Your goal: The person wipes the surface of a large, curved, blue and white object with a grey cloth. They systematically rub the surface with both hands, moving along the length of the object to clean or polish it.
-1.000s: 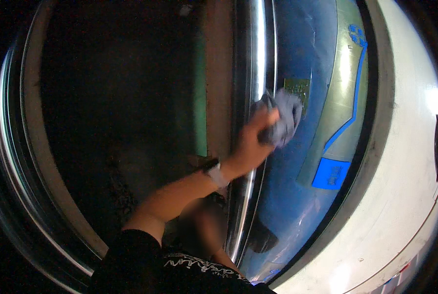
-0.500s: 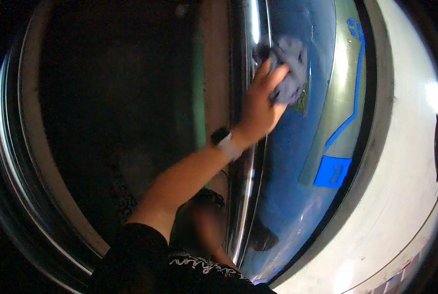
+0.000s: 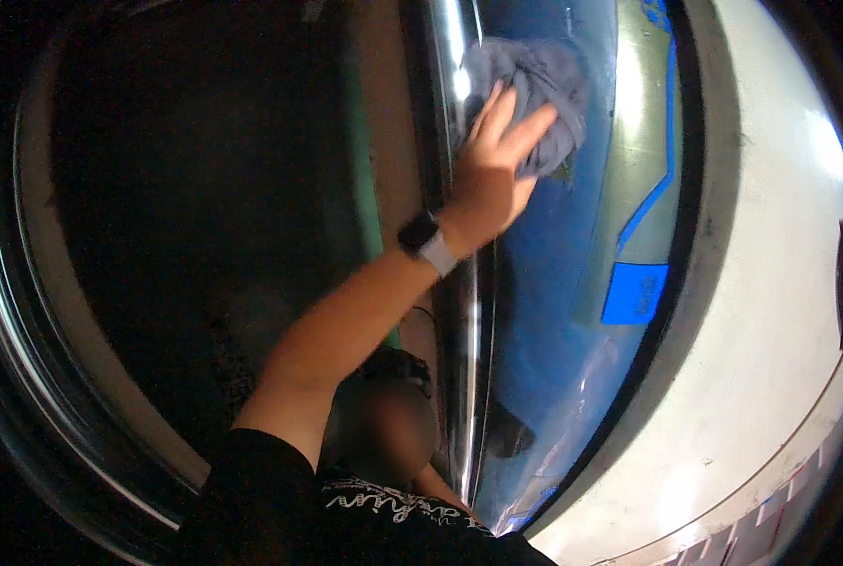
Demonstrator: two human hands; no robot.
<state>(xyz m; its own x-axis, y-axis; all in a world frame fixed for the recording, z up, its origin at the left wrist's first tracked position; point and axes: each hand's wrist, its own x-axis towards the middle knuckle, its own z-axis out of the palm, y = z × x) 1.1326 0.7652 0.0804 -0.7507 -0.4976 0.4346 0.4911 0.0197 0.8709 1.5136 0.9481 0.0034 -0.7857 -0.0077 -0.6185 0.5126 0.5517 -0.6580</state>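
Note:
My left hand [image 3: 487, 189], with a dark watch [image 3: 425, 241] on the wrist, reaches up and across to the right. Its fingers press a crumpled grey cloth [image 3: 549, 108] against a glossy blue panel [image 3: 544, 274]. The cloth overlaps the edge of a shiny metal strip [image 3: 464, 349] beside the panel. A small patch of the surface shows at the cloth's lower edge. Low in the middle, what seems to be my right hand [image 3: 398, 429] is blurred, close to my chest. A dark textured shape [image 3: 398, 363] lies just above it, its kind unclear.
Right of the panel run a pale greenish strip [image 3: 629, 123] edged with blue tape [image 3: 662, 193], a blue rectangular patch [image 3: 635, 293], a dark seal [image 3: 714, 217] and a curved white surface [image 3: 770, 330]. A large dark area [image 3: 204, 189] fills the left, with metal trim [image 3: 39, 358] beyond.
My left hand and the cloth have shifted slightly left across the panel, onto the metal strip's edge. The cloth appears more spread out. The whole view has shifted a little too.

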